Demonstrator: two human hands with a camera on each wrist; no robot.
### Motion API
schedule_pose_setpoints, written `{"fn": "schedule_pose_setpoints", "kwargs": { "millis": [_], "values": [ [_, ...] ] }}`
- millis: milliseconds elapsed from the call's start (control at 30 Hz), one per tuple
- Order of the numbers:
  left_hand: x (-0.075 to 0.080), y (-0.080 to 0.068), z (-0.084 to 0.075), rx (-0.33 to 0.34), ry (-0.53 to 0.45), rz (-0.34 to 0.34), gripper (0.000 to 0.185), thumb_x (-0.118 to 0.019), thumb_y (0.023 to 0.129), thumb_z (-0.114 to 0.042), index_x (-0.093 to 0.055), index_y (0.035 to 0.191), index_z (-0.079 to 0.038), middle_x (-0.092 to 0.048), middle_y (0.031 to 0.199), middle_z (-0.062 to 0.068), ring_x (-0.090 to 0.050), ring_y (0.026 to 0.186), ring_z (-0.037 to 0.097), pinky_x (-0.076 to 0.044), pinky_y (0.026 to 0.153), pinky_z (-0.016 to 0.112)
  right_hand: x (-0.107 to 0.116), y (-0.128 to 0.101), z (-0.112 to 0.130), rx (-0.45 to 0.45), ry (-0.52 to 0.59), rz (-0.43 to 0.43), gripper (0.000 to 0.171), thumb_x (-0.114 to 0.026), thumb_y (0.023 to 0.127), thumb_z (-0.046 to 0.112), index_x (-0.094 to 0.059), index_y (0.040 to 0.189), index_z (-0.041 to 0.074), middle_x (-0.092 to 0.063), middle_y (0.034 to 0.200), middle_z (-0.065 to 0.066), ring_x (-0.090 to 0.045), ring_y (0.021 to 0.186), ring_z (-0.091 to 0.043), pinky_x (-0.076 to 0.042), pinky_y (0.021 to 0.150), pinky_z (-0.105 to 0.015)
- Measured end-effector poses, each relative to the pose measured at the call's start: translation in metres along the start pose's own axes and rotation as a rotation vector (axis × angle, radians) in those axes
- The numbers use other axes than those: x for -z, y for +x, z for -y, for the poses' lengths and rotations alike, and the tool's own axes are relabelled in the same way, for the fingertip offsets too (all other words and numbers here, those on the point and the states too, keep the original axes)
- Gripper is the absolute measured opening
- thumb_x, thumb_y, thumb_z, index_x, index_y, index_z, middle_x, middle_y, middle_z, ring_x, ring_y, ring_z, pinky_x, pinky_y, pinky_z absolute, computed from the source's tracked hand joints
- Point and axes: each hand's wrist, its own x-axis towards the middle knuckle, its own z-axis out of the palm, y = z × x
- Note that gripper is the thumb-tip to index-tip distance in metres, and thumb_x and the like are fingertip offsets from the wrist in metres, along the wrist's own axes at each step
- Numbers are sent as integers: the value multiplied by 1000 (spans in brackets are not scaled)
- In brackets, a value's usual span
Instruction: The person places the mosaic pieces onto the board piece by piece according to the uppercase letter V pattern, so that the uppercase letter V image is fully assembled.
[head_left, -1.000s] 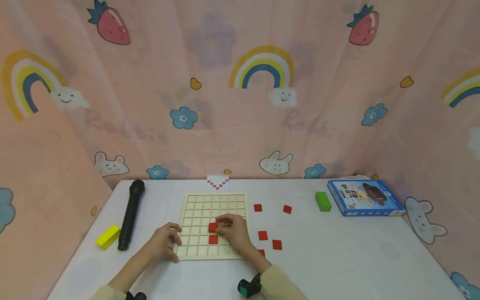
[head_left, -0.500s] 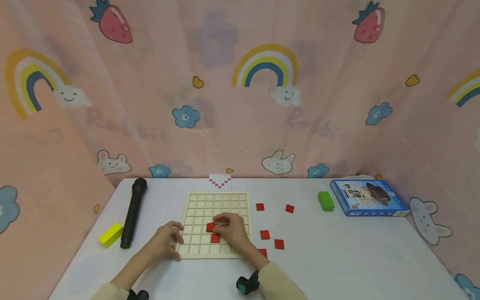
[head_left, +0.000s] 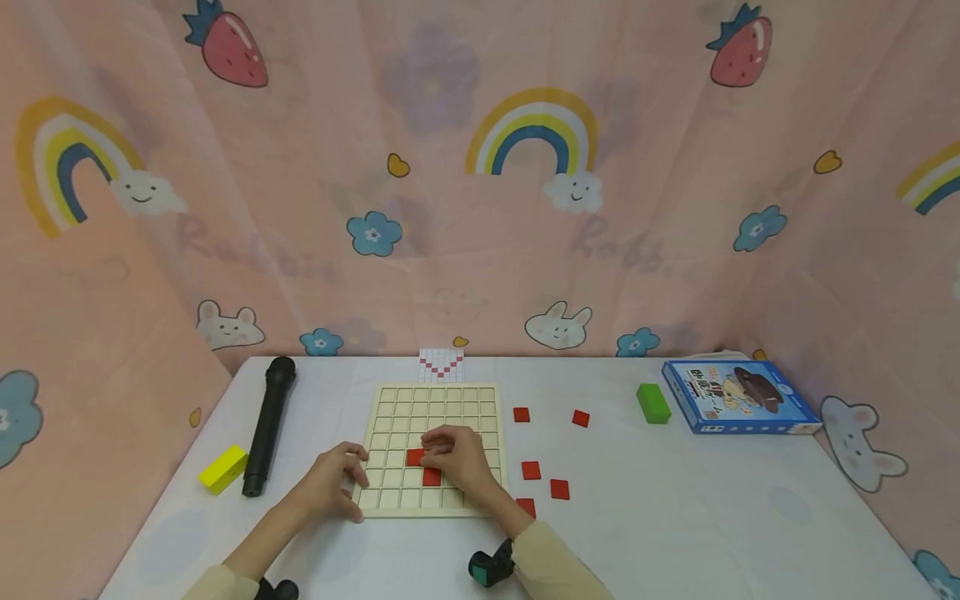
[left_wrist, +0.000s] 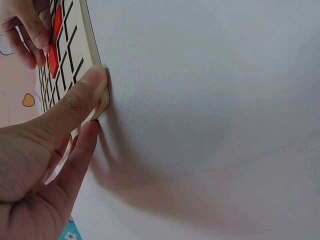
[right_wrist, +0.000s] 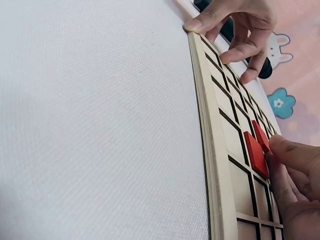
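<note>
A cream board with a square grid lies on the white table. My left hand holds it by its near left corner, thumb on the front edge and fingers along the left side. Above the grid my right hand pinches a red square tile between thumb and fingers. In the right wrist view that held tile sits tilted at the thumb tip. A second red tile lies in a cell just nearer to me. The right hand hides part of the grid.
Several loose red tiles lie right of the board. A small patterned card stands behind it. Left are a black microphone and a yellow block; farther right, a green block and blue box.
My right hand has shifted slightly left with the red tile, which now sits one column left of the other tile. The left hand keeps its hold on the board.
</note>
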Motion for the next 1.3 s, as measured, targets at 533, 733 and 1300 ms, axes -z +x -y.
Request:
{"fn": "schedule_pose_setpoints", "kwargs": {
  "millis": [533, 733, 1300],
  "values": [
    [-3, 2, 1, 31, -10, 8, 43, -87, 39, 14, -61, 69, -4, -56, 113, 6, -55, 103, 26, -52, 62, 24, 9, 1, 0, -49, 58, 26, 26, -74, 79, -3, -67, 103, -7, -69, 95, -18, -69, 85, -27, -55, 73, -27],
    [-2, 1, -1, 42, -9, 12, 43, -87, 40, 15, -61, 70, -4, -55, 113, 6, -54, 102, 25, -50, 61, 25, 24, 0, 0, -107, 75, 21, 26, -72, 81, 1, -66, 106, -4, -68, 100, -15, -68, 87, -22, -55, 74, -27],
    [0, 0, -3, 62, -14, 12, 43, -86, 40, 16, -61, 70, -4, -55, 115, 6, -54, 101, 24, -50, 61, 25, 92, -19, -14, -157, 41, -175, 30, -72, 83, 5, -65, 113, 0, -67, 110, -15, -66, 96, -26, -54, 81, -31]
  ]
}}
